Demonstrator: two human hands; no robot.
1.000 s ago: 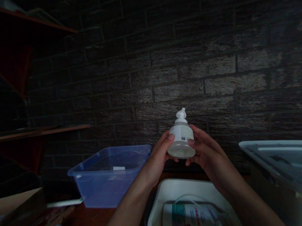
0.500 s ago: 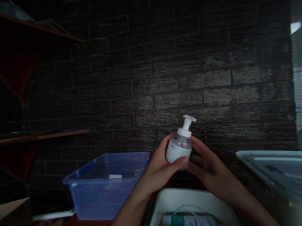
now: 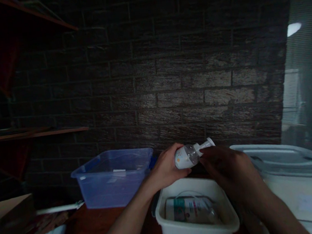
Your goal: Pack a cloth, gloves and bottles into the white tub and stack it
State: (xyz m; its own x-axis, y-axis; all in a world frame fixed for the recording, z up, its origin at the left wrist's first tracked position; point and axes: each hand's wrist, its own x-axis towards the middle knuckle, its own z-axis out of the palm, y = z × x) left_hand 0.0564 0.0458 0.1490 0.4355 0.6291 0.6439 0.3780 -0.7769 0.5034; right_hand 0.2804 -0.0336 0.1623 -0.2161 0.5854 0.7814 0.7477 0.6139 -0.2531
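A clear pump bottle (image 3: pixel 184 157) with a white label and a white pump head lies tilted almost on its side, its pump pointing right. My left hand (image 3: pixel 167 167) is wrapped round the bottle's base and body. Beside the white collar and pump, the fingers of my right hand (image 3: pixel 227 163) are bent close together; they seem to touch the collar, though shadow hides the exact contact. Below both hands stands a white bin (image 3: pixel 199 228), with a printed packet (image 3: pixel 193 207) and a loop of pale tube or cord inside.
A translucent blue tub (image 3: pixel 105 191) stands to the left on the red-brown table (image 3: pixel 83 232). On the right is a large lidded container (image 3: pixel 302 187). Shelves (image 3: pixel 35 134) jut out at the left, before a dark brick wall (image 3: pixel 146 77). A cardboard box (image 3: pixel 10 218) sits at lower left.
The bottle has tipped from nearly upright to almost horizontal, pump to the right. My right hand has moved from the bottle's body to its collar and pump. The view has shifted, showing more of the bin.
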